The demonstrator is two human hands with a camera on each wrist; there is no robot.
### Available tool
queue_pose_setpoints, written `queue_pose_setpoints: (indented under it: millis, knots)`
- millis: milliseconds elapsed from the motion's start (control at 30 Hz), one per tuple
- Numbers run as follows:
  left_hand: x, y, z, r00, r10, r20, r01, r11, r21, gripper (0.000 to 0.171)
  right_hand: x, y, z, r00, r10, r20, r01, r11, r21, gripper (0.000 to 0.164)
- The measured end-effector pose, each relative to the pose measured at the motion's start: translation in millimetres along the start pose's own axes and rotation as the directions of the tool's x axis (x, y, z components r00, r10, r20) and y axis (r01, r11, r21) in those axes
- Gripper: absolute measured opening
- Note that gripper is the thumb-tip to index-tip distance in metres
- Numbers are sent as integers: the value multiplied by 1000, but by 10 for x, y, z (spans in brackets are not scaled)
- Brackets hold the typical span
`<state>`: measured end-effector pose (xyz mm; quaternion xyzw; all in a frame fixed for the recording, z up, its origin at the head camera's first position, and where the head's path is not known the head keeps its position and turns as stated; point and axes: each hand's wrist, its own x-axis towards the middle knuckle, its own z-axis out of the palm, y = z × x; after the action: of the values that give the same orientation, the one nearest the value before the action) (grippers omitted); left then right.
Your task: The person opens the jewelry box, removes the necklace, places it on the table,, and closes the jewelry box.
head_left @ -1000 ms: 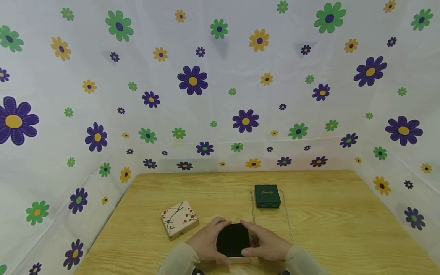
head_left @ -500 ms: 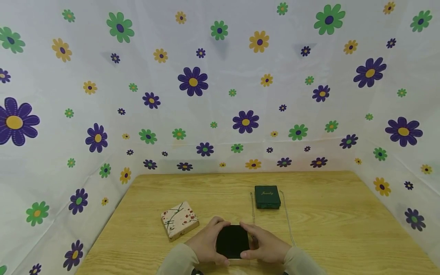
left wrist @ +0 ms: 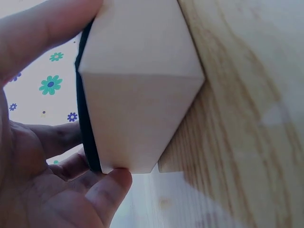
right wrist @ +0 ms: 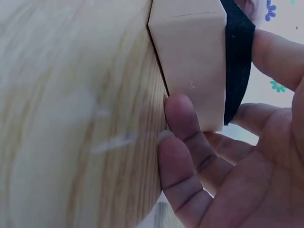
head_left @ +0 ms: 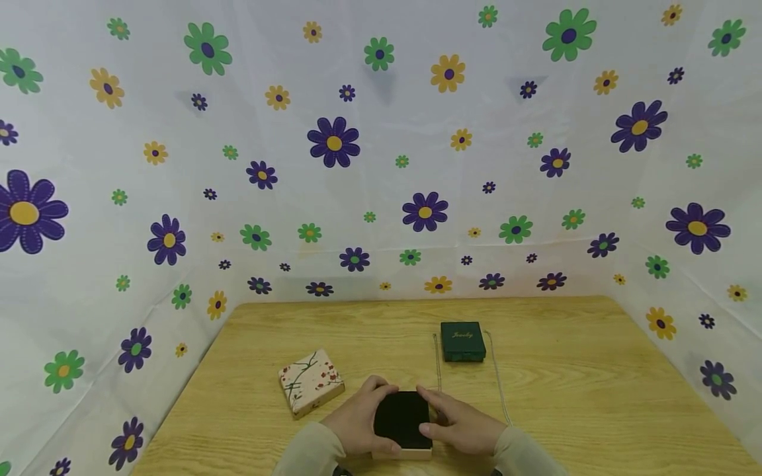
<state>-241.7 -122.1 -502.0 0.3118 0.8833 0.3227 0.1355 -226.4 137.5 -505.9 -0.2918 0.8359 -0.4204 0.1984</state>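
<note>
A small cream open box [head_left: 411, 454] rests on the table at the near middle, with a black cushion pad [head_left: 401, 420] over its top. My left hand [head_left: 360, 420] grips the box's left side, thumb near the front edge and fingers around the back. In the left wrist view the pad [left wrist: 86, 118] shows as a thin dark strip along the rim. My right hand [head_left: 461, 422] holds the pad's right side between thumb and forefinger. The right wrist view shows the pad [right wrist: 239, 61] standing up thickly above the box wall [right wrist: 192, 66], the other fingers curled beside it.
A cream box lid [head_left: 311, 383] with a red blossom print lies to the left. Farther back on the wooden table [head_left: 565, 370] stands a dark green jewelry box [head_left: 463, 342]. A thin chain [head_left: 499, 380] lies along its right side. Flower-printed cloth [head_left: 381, 165] surrounds the table.
The right thumb has shifted slightly on the pad, and more of the cream box's front wall shows below it. The left hand stays nearly in place.
</note>
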Motion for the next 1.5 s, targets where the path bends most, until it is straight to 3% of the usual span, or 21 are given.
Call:
queue_pose_setpoints:
  millis: [600,967,1100,1300,1500]
  knots:
    - [-1,24,8,999,-16,32,13,997,81,98,18,44,54,1000,-14,-21,14,1000,-14,75]
    - [-19,-88,70,997,8,83,-13,998,65,97,21,64,55,1000,-8,-1,8,1000,-2,105]
    - [-83,-29,1,997,1,82,-11,993,114,97,30,44,54,1000,-7,-10,7,1000,11,106]
    - [-226,72,-132,996,-22,86,4,979,204,81,29,29,56,1000,17,-19,-16,998,62,111]
    - [-275,75,-123,996,-37,81,18,975,221,73,5,22,35,1000,25,-3,-25,996,85,112]
